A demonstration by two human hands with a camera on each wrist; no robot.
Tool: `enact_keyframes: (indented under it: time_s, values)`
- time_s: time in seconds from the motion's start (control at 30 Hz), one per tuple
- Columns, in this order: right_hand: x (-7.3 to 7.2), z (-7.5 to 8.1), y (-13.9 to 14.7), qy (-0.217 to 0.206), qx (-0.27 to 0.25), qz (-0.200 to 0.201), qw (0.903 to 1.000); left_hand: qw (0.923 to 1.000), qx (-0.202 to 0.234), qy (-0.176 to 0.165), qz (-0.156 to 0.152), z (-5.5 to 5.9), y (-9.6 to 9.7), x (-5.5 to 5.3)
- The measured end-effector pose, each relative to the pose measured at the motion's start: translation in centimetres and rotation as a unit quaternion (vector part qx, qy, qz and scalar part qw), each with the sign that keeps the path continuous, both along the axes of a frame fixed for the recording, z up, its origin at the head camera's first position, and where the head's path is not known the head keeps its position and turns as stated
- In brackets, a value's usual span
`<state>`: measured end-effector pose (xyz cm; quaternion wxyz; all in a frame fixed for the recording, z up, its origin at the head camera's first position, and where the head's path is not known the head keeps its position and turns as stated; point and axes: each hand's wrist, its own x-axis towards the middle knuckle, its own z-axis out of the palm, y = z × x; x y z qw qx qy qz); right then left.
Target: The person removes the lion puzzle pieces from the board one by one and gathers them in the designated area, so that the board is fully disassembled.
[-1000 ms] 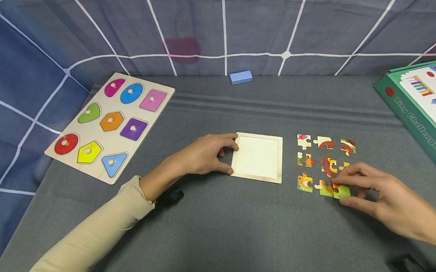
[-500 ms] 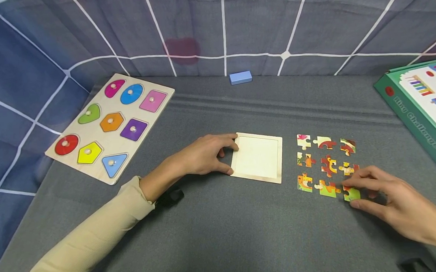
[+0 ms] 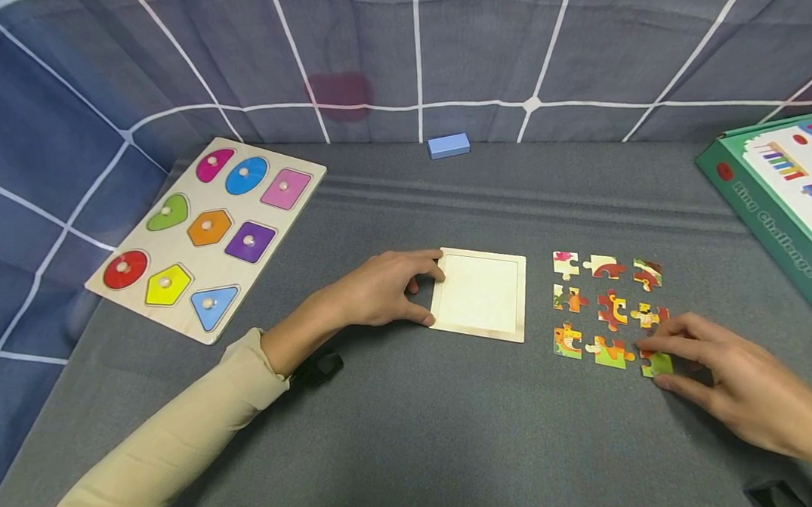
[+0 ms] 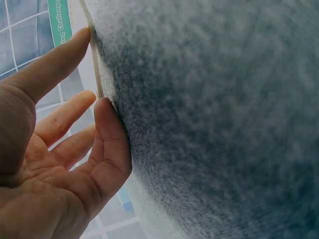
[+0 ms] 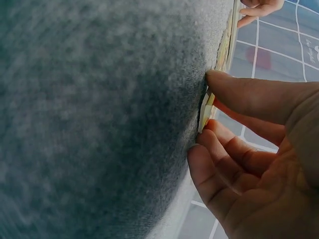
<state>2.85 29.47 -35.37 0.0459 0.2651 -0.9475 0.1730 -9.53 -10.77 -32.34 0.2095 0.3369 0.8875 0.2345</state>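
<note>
In the head view, a square pale wooden puzzle tray (image 3: 484,292) lies flat on the grey cloth, nothing in its recess. My left hand (image 3: 387,288) rests against the tray's left side, thumb at the near corner and fingertips at the far one. To the right are rows of separate jigsaw pieces (image 3: 611,309) with a colourful picture. My right hand (image 3: 727,372) pinches the green and red corner jigsaw piece (image 3: 658,364) between thumb and fingers at the near right of the group. The right wrist view shows that piece (image 5: 206,110) edge-on, low at the cloth.
A wooden shape board (image 3: 209,235) with knobbed coloured shapes lies at the left. By the checked curtain at the back is a small blue block (image 3: 449,146). A green game box (image 3: 778,199) stands at the right edge.
My right hand has slid the corner jigsaw piece rightward, away from its neighbour, uncovering the piece above. Over the last half second it shifts only slightly. The left hand and tray stay put.
</note>
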Motion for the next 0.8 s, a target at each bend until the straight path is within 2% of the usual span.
enact_keyframes:
  time_s: [0.07, 0.27, 0.47, 0.67, 0.8]
  values:
    - [0.0, 0.0, 0.0, 0.002, 0.000, 0.000, 1.0000, 1.0000, 0.000, 0.001, -0.001, 0.0, 0.0, 0.0]
    - [0.0, 0.1, -0.3, -0.021, 0.026, -0.034, 0.9989, 1.0000, -0.002, 0.000, -0.001, 0.0, 0.0, 0.0]
    - [0.1, 0.3, -0.4, -0.021, 0.025, -0.047, 0.9984, 1.0000, -0.004, -0.002, -0.002, 0.1, -0.1, 0.0]
    - [0.1, 0.7, -0.7, -0.023, 0.001, -0.044, 0.9988, 0.9999, -0.009, -0.009, 0.004, 0.0, -0.2, -0.1]
    - [-0.3, 1.7, -1.2, 0.001, -0.037, -0.031, 0.9988, 0.9999, -0.010, -0.011, 0.006, 0.0, -0.4, -0.1]
